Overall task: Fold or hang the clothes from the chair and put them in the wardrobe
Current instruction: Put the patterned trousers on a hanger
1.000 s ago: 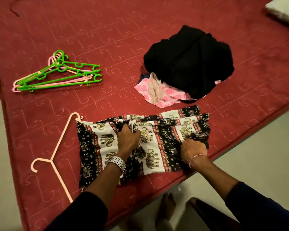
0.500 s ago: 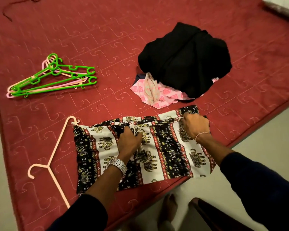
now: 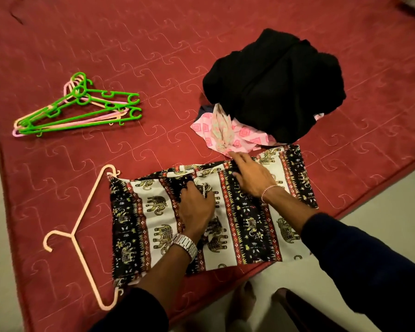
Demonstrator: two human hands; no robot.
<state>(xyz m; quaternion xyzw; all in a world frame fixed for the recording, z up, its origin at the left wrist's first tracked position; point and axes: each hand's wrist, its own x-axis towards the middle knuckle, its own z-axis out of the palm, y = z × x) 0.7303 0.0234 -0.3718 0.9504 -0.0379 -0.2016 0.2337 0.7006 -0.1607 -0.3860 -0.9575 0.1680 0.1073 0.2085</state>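
A bed [image 3: 225, 56] spreads out ahead of me, covered in a dark red quilted spread stitched with pale hook-shaped curls. Its near edge runs slantwise, from low on my left up toward the far right. Below that edge, on my right side, lies a pale, smooth floor [image 3: 381, 195]. A narrow strip of the same floor shows along the far left. The light is dim and warm.
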